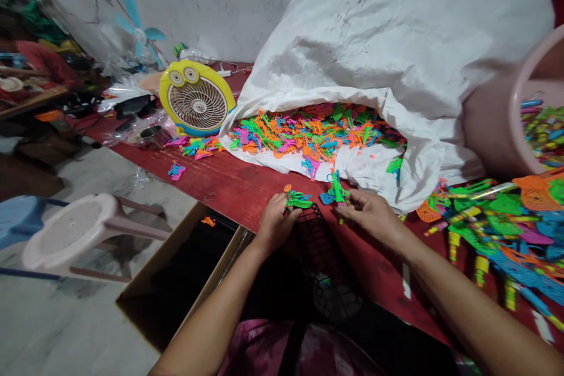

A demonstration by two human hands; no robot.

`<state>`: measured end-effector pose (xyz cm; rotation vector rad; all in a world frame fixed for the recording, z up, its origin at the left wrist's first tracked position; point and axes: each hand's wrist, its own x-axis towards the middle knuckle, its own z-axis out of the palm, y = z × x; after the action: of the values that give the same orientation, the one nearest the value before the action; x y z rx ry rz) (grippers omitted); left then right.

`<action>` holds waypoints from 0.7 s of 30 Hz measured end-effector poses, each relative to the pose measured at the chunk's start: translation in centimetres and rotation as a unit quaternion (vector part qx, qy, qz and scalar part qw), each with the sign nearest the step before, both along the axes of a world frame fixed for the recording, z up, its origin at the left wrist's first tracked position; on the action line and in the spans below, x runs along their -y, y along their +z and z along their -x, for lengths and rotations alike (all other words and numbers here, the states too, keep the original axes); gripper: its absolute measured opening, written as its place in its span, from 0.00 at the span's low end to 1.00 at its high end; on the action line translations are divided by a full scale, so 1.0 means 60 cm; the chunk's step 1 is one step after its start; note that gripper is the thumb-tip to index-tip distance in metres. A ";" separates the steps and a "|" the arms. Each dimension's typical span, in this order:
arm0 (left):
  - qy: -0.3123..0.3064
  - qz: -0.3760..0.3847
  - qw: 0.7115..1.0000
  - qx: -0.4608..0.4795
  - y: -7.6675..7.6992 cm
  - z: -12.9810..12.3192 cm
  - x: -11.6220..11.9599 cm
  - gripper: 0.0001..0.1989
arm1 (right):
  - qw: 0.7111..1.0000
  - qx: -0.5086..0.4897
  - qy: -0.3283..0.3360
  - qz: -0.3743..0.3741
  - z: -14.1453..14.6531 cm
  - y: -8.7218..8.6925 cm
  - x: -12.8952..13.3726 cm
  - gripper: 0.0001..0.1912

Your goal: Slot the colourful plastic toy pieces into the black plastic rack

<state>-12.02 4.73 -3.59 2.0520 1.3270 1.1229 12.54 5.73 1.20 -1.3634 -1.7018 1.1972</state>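
My left hand [275, 222] pinches a bright green plastic piece [298, 200] with a small orange part at its tip. My right hand [363, 212] holds a green plastic piece [337, 188] joined to a blue one at its fingertips. The two hands are close together above a black mesh object [321, 247] at the table's edge. Just beyond them, a heap of neon plastic pieces [308, 135] spills from a white woven sack [374, 41] onto the red table [247, 191].
Colourful plastic mesh-headed items [497, 229] lie at right, beside a pink bucket [533, 111] holding more. A cardboard box [176, 264] stands below the table edge. A yellow fan [197, 98] sits on the table, and a stool [74, 235] stands on the floor. A person [39, 61] sits far left.
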 end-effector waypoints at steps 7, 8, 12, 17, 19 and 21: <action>0.037 0.012 0.999 0.004 0.000 -0.004 0.004 0.08 | 0.992 -0.107 -0.028 0.061 0.006 0.010 0.001 0.17; 0.040 0.017 0.999 0.011 0.001 -0.004 0.005 0.09 | 0.985 -0.148 -0.036 0.082 0.007 0.013 0.004 0.17; 0.050 0.043 0.996 0.057 0.003 0.005 0.018 0.15 | 0.954 -0.263 -0.062 0.131 0.001 0.023 0.018 0.19; 0.168 0.002 0.975 0.146 0.028 0.020 0.078 0.16 | 0.938 -0.310 -0.071 0.142 -0.007 0.031 0.035 0.18; 0.211 -0.035 0.968 0.131 0.051 0.014 0.112 0.10 | 0.937 -0.313 -0.065 0.143 -0.001 0.039 0.043 0.18; 0.163 -0.038 0.980 0.104 0.075 -0.002 0.141 0.07 | 0.937 -0.313 -0.053 0.144 0.011 0.052 0.052 0.17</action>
<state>-11.87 -3.71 0.93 1.7473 1.5678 1.5055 11.87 2.62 4.30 -1.0477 -1.0201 1.6451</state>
